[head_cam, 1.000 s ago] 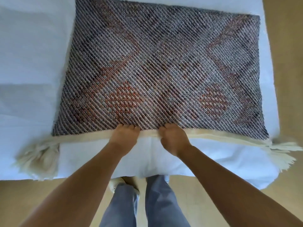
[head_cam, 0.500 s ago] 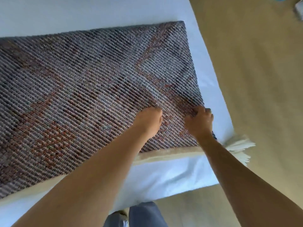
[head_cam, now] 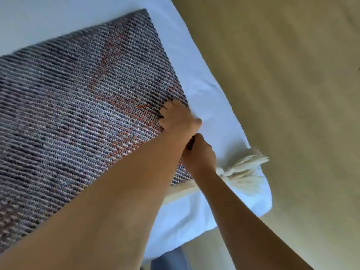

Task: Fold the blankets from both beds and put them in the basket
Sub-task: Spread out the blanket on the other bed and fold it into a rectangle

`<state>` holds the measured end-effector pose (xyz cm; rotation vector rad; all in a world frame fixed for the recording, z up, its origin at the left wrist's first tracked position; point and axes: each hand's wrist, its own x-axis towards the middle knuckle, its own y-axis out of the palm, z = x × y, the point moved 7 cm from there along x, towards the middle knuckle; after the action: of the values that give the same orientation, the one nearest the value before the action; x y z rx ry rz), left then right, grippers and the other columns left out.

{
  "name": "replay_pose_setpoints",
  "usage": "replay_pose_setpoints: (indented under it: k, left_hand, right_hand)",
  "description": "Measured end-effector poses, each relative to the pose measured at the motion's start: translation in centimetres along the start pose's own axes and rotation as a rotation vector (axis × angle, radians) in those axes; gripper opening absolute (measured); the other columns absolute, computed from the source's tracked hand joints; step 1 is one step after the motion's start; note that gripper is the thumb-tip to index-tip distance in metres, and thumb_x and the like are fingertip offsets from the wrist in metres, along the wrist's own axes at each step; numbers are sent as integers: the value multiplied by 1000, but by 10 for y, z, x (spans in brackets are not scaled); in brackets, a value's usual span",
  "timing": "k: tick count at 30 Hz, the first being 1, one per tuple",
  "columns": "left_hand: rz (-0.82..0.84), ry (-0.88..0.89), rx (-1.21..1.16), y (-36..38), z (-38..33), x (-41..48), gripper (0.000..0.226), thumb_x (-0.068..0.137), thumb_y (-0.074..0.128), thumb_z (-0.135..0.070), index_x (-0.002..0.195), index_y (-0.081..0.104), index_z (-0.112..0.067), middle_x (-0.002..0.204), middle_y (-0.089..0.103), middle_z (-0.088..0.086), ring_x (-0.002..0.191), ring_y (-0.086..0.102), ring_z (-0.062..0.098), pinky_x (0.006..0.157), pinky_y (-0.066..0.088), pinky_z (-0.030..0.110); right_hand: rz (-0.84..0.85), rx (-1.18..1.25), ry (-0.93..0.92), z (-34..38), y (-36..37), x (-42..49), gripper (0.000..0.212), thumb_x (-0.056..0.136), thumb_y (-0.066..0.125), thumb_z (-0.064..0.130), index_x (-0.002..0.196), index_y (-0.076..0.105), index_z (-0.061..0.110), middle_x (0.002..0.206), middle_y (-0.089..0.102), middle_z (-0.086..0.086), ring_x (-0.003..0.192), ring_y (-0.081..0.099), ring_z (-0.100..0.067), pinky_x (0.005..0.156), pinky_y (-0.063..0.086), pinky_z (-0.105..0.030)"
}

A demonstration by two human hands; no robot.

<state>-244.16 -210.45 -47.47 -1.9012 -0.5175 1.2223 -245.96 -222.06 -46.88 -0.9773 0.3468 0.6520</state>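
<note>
Left hand: reaches across in front of the body, knuckles up, fingers curled down onto the blanket at its right side edge, thumb sticking out over the sheet. It reads as a grip on that edge, though the fingertips are hidden. Right hand: just nearer on the same edge, touching the left wrist, fist closed with a dark bit of weave showing at the thumb, so it is pinching the cloth. Both hands sit close together on one short side. Judgement: they are placed to lift this end and carry it over toward the far left end, halving the length; taking the edge at two adjacent points should keep it straight during the swing. Blanket: lies flat on the bed, woven face up, grey-purple with rust-coloured diagonal bands. It looks already doubled, but the layers cannot be counted from here. Long axis runs along the near side of the bed, from the gripped end away to the left and out of view; in the picture it slants up to the right. The held edge crosses that axis, running from the far corner down to the near corner. A cream tassel trails from the near corner, pointing outward to the right toward the bed's corner, lying on the sheet just beside the right hand. Beyond the bed, tan floor. No basket in view; this blanket is not yet ready to go in.
</note>
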Motion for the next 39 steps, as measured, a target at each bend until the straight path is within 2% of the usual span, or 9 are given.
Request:
replay_pose_setpoints:
  k: [3, 6, 10, 15, 19, 29, 33, 36, 39]
  left_hand:
    - [41, 8, -111, -8, 3, 6, 68, 84, 61, -23, 137, 22, -4, 138, 32, 17, 124, 34, 35, 93, 40, 43]
    - [-6, 79, -224, -23, 14, 7, 43, 90, 49, -9, 130, 34, -4, 123, 50, 18, 103, 54, 34, 72, 46, 40]
    - [-117, 148, -260, -47, 42, -2, 30, 96, 43, -15, 123, 40, -2, 107, 59, 18, 85, 58, 32, 61, 38, 36]
    - [-248, 185, -309, -82, 110, -12, 25, 99, 40, -22, 113, 42, -1, 82, 59, 11, 57, 48, 20, 48, 34, 32]
    - [-272, 178, -386, -107, 182, -19, 24, 100, 38, -25, 113, 41, -5, 62, 44, 0, 43, 38, 13, 37, 26, 28]
    - [-410, 30, -629, -157, 429, -67, 9, 100, 37, -26, 101, 34, -17, 62, 40, 0, 42, 30, 14, 36, 24, 27]
    - [-547, -139, -690, -157, 545, -96, 15, 99, 37, -25, 90, 32, -14, 63, 41, -3, 50, 37, 11, 42, 24, 25]
    - [-445, -225, -707, -139, 599, -101, 17, 98, 39, -28, 99, 41, -11, 84, 53, 1, 72, 49, 16, 59, 37, 28]
    - [-186, -223, -771, -111, 618, -101, 36, 92, 51, -37, 113, 49, -8, 106, 57, 6, 98, 54, 24, 79, 42, 31]
  right_hand:
    - [41, 66, 33, 5, 11, -11, 17, 87, 47, 29, 88, 40, 14, 87, 61, -7, 79, 56, -32, 66, 42, -34]
    - [91, 134, 64, 16, 25, -24, 21, 86, 49, 29, 95, 46, 11, 94, 64, -10, 80, 57, -29, 69, 47, -36]
    - [152, 170, 24, 44, 50, -46, 25, 86, 51, 26, 105, 50, 11, 101, 65, -11, 93, 61, -34, 82, 51, -46]
    - [156, 62, -139, 89, 82, -78, 22, 88, 51, 26, 102, 50, 9, 99, 66, -14, 92, 61, -35, 77, 50, -41]
    - [171, -3, -262, 128, 121, -113, 22, 90, 52, 27, 101, 48, 9, 96, 65, -14, 89, 61, -35, 73, 50, -42]
    - [316, -112, -485, 222, 286, -237, 16, 91, 53, 21, 89, 42, 8, 75, 56, -13, 69, 57, -31, 61, 46, -39]
    - [405, -186, -553, 243, 366, -295, 19, 90, 52, 21, 99, 46, 5, 86, 62, -18, 78, 61, -34, 66, 47, -38]
    - [442, -250, -533, 242, 411, -320, 23, 90, 52, 21, 105, 46, 4, 97, 64, -20, 89, 62, -36, 76, 50, -41]
    - [408, -261, -454, 237, 426, -321, 25, 90, 53, 19, 109, 45, 4, 104, 63, -18, 96, 61, -34, 79, 49, -40]
